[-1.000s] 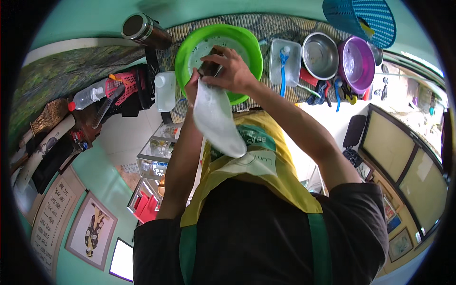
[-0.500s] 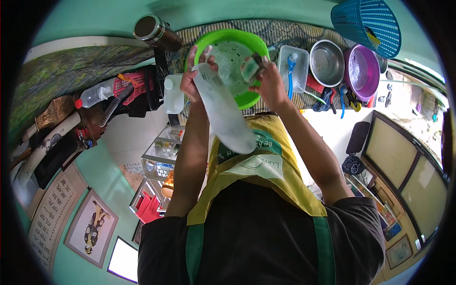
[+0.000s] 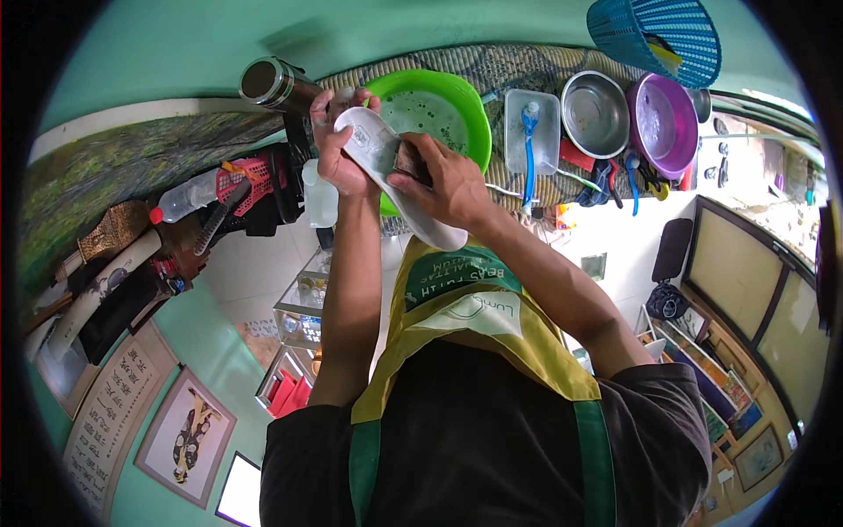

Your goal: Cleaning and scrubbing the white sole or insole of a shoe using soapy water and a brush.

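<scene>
dark scrubber half hidden under right hand, white shoe

I see a white shoe held sole-up, tilted over the green basin; a dark scrubbing pad presses against its sole, mid-length.

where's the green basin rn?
Head view, upper centre: the green basin sits on the patterned mat, behind the white shoe held in both hands, with the clear plastic container just to its right.
</scene>
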{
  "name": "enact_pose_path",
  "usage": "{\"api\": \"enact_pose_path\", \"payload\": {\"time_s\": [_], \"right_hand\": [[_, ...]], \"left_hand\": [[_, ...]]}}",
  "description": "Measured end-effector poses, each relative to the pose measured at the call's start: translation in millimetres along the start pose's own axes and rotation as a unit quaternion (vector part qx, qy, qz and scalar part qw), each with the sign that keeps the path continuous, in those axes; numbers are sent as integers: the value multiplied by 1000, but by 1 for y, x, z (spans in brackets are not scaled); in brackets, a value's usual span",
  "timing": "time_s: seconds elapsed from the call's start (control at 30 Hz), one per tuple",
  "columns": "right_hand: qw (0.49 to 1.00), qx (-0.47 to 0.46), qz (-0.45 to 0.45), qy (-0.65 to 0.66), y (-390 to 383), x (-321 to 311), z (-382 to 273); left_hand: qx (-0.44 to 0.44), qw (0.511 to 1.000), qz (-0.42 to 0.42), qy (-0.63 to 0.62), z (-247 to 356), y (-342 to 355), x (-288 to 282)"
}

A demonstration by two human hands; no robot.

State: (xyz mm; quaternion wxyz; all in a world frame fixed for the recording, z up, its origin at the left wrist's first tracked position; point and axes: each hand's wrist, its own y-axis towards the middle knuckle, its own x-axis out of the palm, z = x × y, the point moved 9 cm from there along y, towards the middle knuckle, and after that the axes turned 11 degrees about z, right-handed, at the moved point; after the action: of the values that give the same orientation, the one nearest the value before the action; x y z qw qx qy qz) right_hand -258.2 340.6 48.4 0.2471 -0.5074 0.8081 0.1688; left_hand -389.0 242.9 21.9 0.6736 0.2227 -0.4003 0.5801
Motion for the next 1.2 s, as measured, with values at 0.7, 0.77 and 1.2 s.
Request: {"api": "enact_pose_path", "payload": {"time_s": [0.7,0.77,1.2], "right_hand": [[959,-215,172,59,28,-27,-49],[969,-199,139,49,10,-24,-41],[961,-178,188,93,41,-26,-54]], "left_hand": [[-106,991,10,80,-23,-42,42],[-107,991,43,74,-14,-40,36],[-74,982,114,130,-14,-66,24]]}}
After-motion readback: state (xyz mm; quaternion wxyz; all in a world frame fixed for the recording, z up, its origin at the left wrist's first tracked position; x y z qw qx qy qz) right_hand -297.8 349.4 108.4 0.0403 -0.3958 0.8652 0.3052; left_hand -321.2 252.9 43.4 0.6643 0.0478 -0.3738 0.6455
